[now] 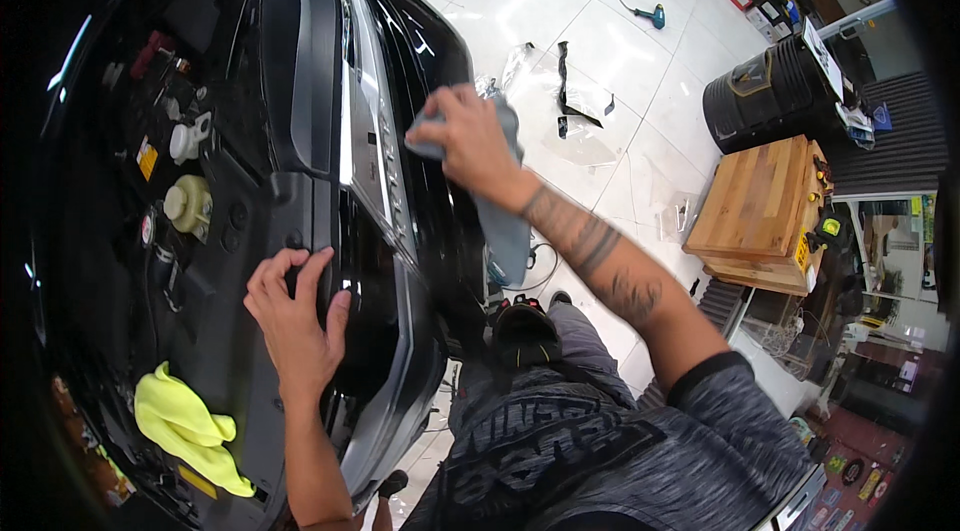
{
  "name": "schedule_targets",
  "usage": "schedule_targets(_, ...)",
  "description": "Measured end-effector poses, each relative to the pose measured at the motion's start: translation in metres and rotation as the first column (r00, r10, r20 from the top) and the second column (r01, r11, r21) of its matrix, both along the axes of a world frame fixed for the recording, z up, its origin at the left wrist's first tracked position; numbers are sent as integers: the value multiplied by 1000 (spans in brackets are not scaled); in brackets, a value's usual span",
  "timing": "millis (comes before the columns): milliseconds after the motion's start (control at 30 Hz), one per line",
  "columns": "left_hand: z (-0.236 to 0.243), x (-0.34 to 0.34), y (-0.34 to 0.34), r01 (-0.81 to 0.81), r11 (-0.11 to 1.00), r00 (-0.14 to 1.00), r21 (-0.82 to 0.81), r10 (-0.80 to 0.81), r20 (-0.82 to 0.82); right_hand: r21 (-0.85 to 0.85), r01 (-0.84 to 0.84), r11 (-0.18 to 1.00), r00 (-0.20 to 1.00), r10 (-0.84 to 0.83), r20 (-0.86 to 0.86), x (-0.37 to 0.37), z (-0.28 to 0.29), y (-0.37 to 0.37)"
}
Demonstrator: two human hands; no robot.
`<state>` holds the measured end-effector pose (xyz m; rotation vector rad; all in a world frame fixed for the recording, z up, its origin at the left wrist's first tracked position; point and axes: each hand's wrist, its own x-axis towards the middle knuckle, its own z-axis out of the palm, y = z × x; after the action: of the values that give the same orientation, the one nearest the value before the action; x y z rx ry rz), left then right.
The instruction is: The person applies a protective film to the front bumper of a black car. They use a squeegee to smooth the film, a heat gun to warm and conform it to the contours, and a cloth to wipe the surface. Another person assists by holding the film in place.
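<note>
A black car [375, 331] with its engine bay exposed fills the left side. My right hand [478, 146] is closed on a grey cloth [508, 241], which hangs down below the fingers. It is at the car's front, just right of the silver trim and headlight strip [380, 156]; whether the cloth presses on the paint I cannot tell. My left hand [297, 326] rests on the black edge of the engine bay, fingers bent and apart, holding nothing. A bright yellow-green cloth [185, 426] lies on the engine bay cover, nearer to me than that hand.
Inside the engine bay are a cream reservoir [188, 203] and a smaller white one [188, 139]. Black strips [565, 91] and clear film lie on the white tiles. Farther off are a corded teal heat gun [652, 17], a black drum [765, 91] and a wooden box [755, 201].
</note>
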<state>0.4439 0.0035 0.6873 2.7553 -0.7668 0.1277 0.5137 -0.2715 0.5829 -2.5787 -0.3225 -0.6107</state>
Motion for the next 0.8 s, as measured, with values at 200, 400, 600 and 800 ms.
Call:
schedule_targets(200,-3,1,6,13,1000,1000,-22,-13,12,-110,-197,974,980,193,-49,122,17,-47)
schedule_targets(400,4,5,3,-46,998,998,-31,45,-34,-5,-36,999,982,34,-185,180,15,-47)
schedule_targets(600,12,0,3,15,994,998,-109,-8,57,45,119,992,968,-126,219,108,-13,-34)
schedule_targets(800,8,-1,29,121,907,956,-404,4,294,41,-159,986,919,163,-359,-133,-45,-6)
